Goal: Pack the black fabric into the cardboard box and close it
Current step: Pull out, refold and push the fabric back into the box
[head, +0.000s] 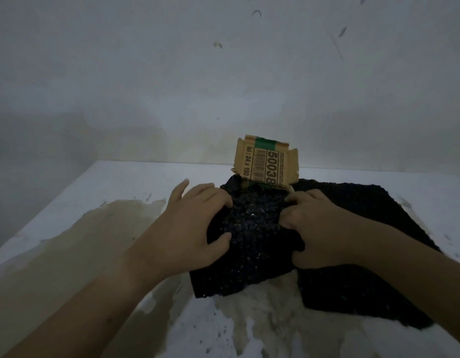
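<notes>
Dim room, blotchy pale wall with a few dark scuff marks behind a white table. Tabletop is worn, with a big tan stain on the left and more tan patches and dark specks along the near edge.

We see the black fabric heaped mid-table, with a wide flat sheet of it spreading off to the right and toward the near edge. Its texture is pebbly and rough, with small glints, sequin-like, and its edges are ragged. One squarish flap of it lies flat on the table in front of the heap.

The cardboard box sits just behind the heap, near the wall. Only an upright brown panel with torn side tabs shows, tilted a little. It carries a barcode, large digits and a green band across the top. The fabric covers the lower part of the box, so we can't tell how much of the fabric sits inside it.

The left hand is on the left side of the heap, with its fingers curled over the edge, the thumb pressed into the cloth and one outer finger sticking out straight. So it is gripping the fabric. The right hand is on the right side, with its fingers dug in and bent and the thumb tucked low, also gripping the fabric. The bunched cloth is squeezed between the two hands. Both bare forearms come in from the bottom corners, and the right one crosses over the flat sheet.
</notes>
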Tool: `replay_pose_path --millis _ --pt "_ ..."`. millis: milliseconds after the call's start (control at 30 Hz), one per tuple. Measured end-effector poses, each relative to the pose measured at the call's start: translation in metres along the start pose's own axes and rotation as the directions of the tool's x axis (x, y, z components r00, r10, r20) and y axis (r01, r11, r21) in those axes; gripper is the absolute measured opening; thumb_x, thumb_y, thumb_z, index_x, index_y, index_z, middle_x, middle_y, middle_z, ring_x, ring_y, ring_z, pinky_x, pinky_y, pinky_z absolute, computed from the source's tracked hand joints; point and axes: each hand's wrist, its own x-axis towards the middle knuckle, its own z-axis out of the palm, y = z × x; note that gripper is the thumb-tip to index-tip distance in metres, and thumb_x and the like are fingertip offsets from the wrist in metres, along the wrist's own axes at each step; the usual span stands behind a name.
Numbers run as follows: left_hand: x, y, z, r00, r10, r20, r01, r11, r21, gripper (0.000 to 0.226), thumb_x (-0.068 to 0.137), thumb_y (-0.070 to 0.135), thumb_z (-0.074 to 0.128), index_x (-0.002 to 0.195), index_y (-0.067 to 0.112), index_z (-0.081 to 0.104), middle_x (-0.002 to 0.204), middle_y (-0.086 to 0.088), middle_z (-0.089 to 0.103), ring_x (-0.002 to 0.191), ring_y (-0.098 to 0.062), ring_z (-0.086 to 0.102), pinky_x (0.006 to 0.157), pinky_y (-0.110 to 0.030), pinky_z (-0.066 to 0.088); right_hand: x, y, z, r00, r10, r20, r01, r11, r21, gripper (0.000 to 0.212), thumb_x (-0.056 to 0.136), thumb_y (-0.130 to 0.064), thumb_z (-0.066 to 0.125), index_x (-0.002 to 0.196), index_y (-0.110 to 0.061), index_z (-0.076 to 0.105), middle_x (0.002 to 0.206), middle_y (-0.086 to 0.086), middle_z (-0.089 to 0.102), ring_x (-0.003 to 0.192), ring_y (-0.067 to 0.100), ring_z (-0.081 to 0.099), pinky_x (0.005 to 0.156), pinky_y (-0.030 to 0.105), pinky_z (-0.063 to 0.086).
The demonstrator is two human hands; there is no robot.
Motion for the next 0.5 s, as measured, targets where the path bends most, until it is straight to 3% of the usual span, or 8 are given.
replay_pose_path --millis 133,200,267,333,400,500 --pt "0.004 -0.009 0.002 0.999 0.041 0.026 -0.042 0.998 0.041 0.043 0.082 0.044 0.054 0.123 0.032 0.052 0.13 0.016 0.047 0.135 -0.007 0.034 0.121 -0.044 0.003 0.001 0.001 -0.006 1.0 -0.015 -0.019 0.017 0.994 0.111 0.046 0.074 -0.056 0.061 0.113 -0.033 0.056 0.124 -0.012 0.053 0.135 0.019 0.027 0.11 0.041 0.021" --pt "0.006 -0.011 0.005 0.998 0.038 0.055 -0.042 0.996 0.081 0.042 0.08 0.043 0.054 0.12 0.031 0.059 0.135 0.011 0.043 0.137 -0.011 0.032 0.12 -0.049 0.005 -0.005 0.004 -0.007 0.984 -0.024 -0.176 0.058 0.98 0.192 0.056 0.073 -0.056 0.062 0.124 -0.035 0.052 0.124 -0.015 0.051 0.122 0.013 0.041 0.105 0.036 0.034" --pt "0.009 -0.009 0.009 0.993 0.022 0.112 -0.036 0.992 0.124 0.045 0.077 0.044 0.056 0.118 0.029 0.064 0.142 0.003 0.036 0.14 -0.02 0.025 0.118 -0.056 0.008 -0.013 0.009 -0.007 0.964 0.016 -0.266 0.053 0.967 0.251 0.056 0.073 -0.056 0.066 0.123 -0.037 0.048 0.117 -0.018 0.049 0.102 0.006 0.05 0.089 0.029 0.046" --pt "0.016 -0.003 0.012 0.984 -0.002 0.176 -0.027 0.987 0.161 0.047 0.076 0.046 0.057 0.118 0.028 0.066 0.146 -0.001 0.028 0.141 -0.025 0.017 0.116 -0.059 0.006 -0.021 0.012 -0.004 0.963 0.064 -0.26 0.022 0.949 0.315 0.05 0.073 -0.055 0.067 0.115 -0.042 0.045 0.112 -0.021 0.047 0.091 0.005 0.055 0.079 0.027 0.049" --pt "0.025 0.001 0.011 0.977 -0.022 0.213 -0.02 0.981 0.194 0.043 0.078 0.045 0.059 0.116 0.027 0.068 0.147 0.0 0.024 0.139 -0.026 0.013 0.116 -0.058 0.0 -0.024 0.014 0.0 0.962 0.086 -0.26 0.007 0.942 0.335 0.045 0.073 -0.053 0.069 0.111 -0.043 0.048 0.111 -0.024 0.048 0.093 0.003 0.056 0.08 0.025 0.05" --pt "0.032 0.0 0.008 0.972 -0.031 0.234 -0.016 0.98 0.199 0.036 0.081 0.038 0.061 0.114 0.026 0.07 0.148 0.0 0.024 0.139 -0.026 0.014 0.116 -0.057 -0.005 -0.02 0.012 0.002 0.938 0.089 -0.335 0.033 0.939 0.343 0.035 0.075 -0.032 0.079 0.103 -0.039 0.059 0.101 -0.024 0.055 0.084 -0.007 0.055 0.075 0.018 0.05"
